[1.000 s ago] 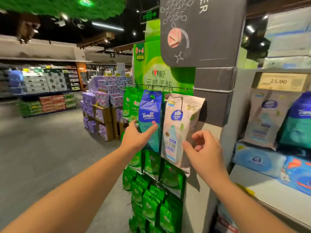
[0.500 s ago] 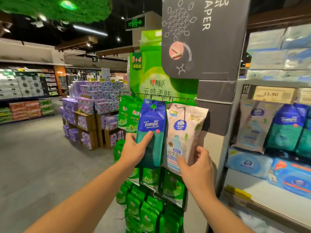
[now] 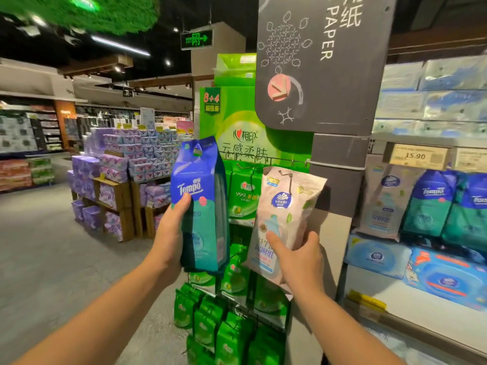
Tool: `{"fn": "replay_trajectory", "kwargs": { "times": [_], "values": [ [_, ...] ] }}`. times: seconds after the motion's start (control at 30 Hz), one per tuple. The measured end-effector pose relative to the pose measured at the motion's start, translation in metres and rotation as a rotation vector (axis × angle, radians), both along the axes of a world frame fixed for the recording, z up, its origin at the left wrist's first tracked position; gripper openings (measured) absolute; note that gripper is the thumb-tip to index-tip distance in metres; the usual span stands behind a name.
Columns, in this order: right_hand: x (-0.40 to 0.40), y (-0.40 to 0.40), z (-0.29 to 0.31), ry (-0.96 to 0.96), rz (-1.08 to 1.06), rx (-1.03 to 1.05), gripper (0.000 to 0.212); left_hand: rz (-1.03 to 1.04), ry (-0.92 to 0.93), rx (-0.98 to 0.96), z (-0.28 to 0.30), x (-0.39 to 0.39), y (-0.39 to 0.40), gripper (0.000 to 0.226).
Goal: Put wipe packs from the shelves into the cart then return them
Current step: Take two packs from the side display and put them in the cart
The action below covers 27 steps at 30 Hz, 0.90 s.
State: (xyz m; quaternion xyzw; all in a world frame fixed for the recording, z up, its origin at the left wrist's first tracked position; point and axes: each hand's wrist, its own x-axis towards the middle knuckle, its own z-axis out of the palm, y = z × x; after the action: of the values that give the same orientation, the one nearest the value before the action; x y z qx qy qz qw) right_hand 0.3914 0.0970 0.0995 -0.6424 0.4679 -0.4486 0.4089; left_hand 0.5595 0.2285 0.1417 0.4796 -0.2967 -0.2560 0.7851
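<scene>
My left hand (image 3: 172, 230) grips a blue and teal Tempo wipe pack (image 3: 201, 206), held upright and clear of the hanging rack (image 3: 266, 157). My right hand (image 3: 300, 259) holds the lower part of a beige Vinda wipe pack (image 3: 284, 206), thumb on its front; the pack's top still sits on a rack hook. Green wipe packs (image 3: 242, 198) hang behind and below. No cart is in view.
Shelves (image 3: 421, 309) on the right carry more Tempo and Vinda packs and blue flat wipe packs, with a 15.90 price tag (image 3: 416, 155). A grey pillar (image 3: 337, 180) stands beside the rack. A purple tissue display (image 3: 123, 169) stands left across the grey floor.
My left hand has lifted the Tempo pack off its hook and drawn it left. My right hand has closed round the lower part of the Vinda pack.
</scene>
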Motion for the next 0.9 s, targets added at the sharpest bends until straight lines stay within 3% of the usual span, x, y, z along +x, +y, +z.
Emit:
{"fn": "replay_trajectory", "kwargs": {
  "times": [0.13,0.27,0.43,0.67,0.8,0.9],
  "values": [
    [0.0,0.003,0.003,-0.041,0.048,0.011,0.048,0.032,-0.039,0.077,-0.012,0.011,0.006,0.071],
    [-0.003,0.003,0.01,-0.134,0.084,0.028,0.04,0.038,-0.075,0.11,-0.018,0.018,0.008,0.081],
    [-0.004,0.008,0.013,-0.202,0.146,0.006,0.034,0.046,-0.081,0.121,-0.019,0.022,0.008,0.064],
    [-0.007,0.015,0.025,-0.3,0.296,-0.029,0.06,0.077,0.031,0.109,-0.025,0.029,0.008,0.032],
    [-0.008,0.025,0.039,-0.388,0.394,-0.015,0.059,0.046,0.101,0.151,-0.027,0.033,0.011,0.055],
    [-0.011,0.031,0.047,-0.46,0.432,0.068,0.054,0.015,0.13,0.158,-0.026,0.027,0.012,0.06]
  ]
}}
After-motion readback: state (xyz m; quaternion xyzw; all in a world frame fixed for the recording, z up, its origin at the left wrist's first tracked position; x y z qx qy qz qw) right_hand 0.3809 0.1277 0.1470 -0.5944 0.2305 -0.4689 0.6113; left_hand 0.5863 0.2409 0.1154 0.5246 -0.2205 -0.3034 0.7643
